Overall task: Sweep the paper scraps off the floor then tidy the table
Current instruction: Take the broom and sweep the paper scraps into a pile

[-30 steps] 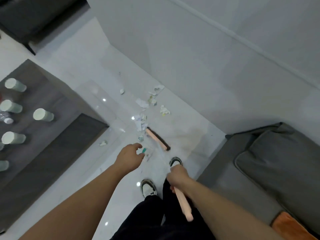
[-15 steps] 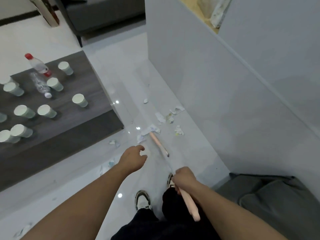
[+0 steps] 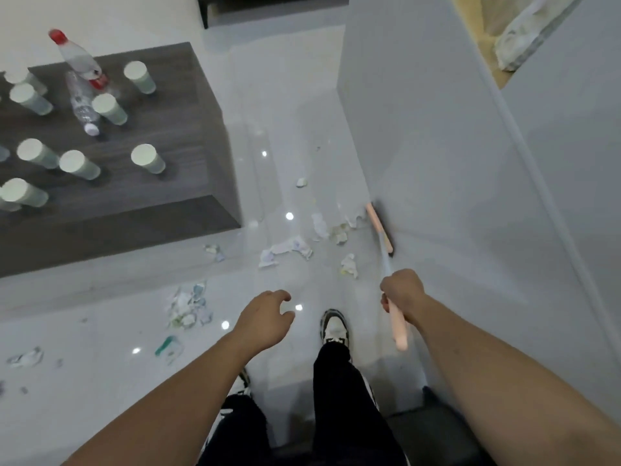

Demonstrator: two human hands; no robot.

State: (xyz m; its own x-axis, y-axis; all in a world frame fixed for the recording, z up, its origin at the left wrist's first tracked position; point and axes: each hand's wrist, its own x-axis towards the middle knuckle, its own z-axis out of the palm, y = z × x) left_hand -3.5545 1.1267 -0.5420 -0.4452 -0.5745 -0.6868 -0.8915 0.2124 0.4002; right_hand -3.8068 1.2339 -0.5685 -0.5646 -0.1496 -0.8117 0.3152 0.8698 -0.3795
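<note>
Head view, looking down at the floor [image 3: 100,381]. Grey wall [image 3: 437,163] runs along the right; dark wooden table [image 3: 188,183] sits at upper left, leaving a tiled corridor between them. Broom head [image 3: 379,227] lies at the foot of the wall, bristles toward it. Right hand [image 3: 401,295] is curled round the pink broom handle [image 3: 396,326], with the handle end sticking out below the fist. Left hand [image 3: 265,319] hangs over the floor with fingers loosely bent, holding nothing. Paper scraps [image 3: 289,248] lie scattered mid-corridor just left of the broom head; a second cluster [image 3: 188,306] lies left of the left hand. Shoe [image 3: 334,327] stands between the hands. On the table: paper cups [image 3: 148,158], upright, contents not visible; two plastic bottles [image 3: 82,102] lying among them, the other red-capped.
</note>
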